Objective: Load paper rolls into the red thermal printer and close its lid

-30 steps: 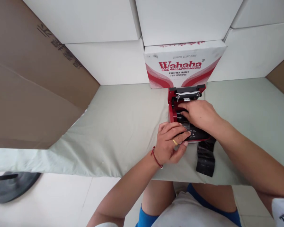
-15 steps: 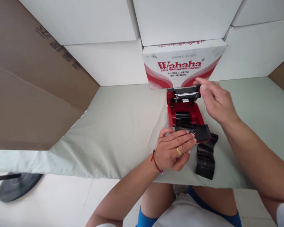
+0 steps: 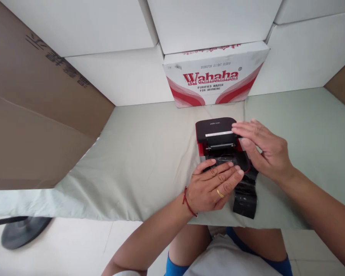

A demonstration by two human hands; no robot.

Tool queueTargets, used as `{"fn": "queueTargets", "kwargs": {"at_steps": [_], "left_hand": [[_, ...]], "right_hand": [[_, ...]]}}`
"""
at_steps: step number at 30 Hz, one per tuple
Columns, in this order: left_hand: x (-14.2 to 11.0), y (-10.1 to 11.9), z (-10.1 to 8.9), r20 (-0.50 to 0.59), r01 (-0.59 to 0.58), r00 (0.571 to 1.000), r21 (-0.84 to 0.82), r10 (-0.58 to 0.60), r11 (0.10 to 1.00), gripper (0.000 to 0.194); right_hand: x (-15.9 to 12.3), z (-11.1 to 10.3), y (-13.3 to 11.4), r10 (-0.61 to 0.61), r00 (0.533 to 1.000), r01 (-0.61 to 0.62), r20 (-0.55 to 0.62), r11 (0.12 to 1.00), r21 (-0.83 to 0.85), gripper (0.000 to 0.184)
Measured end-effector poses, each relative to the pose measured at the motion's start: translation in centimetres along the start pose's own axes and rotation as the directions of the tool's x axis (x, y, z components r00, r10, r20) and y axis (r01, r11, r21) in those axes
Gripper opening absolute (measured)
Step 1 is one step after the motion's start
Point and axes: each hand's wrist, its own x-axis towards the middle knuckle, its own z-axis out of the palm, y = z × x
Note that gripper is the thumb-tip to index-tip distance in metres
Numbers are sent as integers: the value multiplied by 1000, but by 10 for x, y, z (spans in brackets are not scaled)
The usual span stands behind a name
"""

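A small red and black label printer (image 3: pixel 215 128) stands on the cloth-covered table, its lid swung most of the way down with the roller still showing. My left hand (image 3: pixel 215 184) lies with outstretched fingers across the printer's black front part, over a piece of the shiny black film. At the lid's right edge is my right hand (image 3: pixel 261 147), fingers extended and touching the lid, with the thumb apart. A strip of black film (image 3: pixel 245 201) trails from under the printer's right front side onto the cloth. The printer's inner bay is mostly hidden.
Behind the printer stands a white and red Wahaha water carton (image 3: pixel 212 82), in front of stacked white boxes (image 3: pixel 117 76). A large brown cardboard box (image 3: pixel 40 126) rises at the left. The pale green cloth (image 3: pixel 132 153) hangs over the table's front edge, near my legs.
My right hand came out of the printer's bay, moved to the raised lid and swung it down toward me. My left hand stays on the front, shifted slightly right.
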Motion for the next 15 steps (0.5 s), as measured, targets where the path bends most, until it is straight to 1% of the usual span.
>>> {"fn": "queueTargets", "kwargs": {"at_steps": [2,4,6,7,8,10,12,15], "left_hand": [[-1,-1,-1,-20,0,1000,-20,0,1000,60],[-4,-3,-4,-70,18,997,-33,-21,999,60],[-6,-9,-8,-130,96,986,-42,-101,994,58],[-7,-12,-11,-152,165,973,-57,-172,985,56],[-8,-16,-13,-163,252,951,-85,-263,964,53],[-8,-24,-16,-154,382,902,-156,-404,911,48],[-8,-29,-18,-142,443,867,-219,-478,869,43],[-7,-31,-17,-150,473,844,-247,-515,846,37]], "right_hand": [[-13,1,3,-57,998,56,21,997,46,34],[-22,5,5,-90,996,89,12,992,95,34],[-26,8,6,-95,995,97,-22,987,126,35],[-27,10,6,-93,995,97,-38,986,134,35],[-27,12,6,-89,995,95,-52,986,140,35],[-27,13,6,-74,995,83,-66,984,155,35],[-27,14,5,-52,997,62,-63,984,167,35],[-28,14,5,-35,998,44,-56,981,186,35]]}}
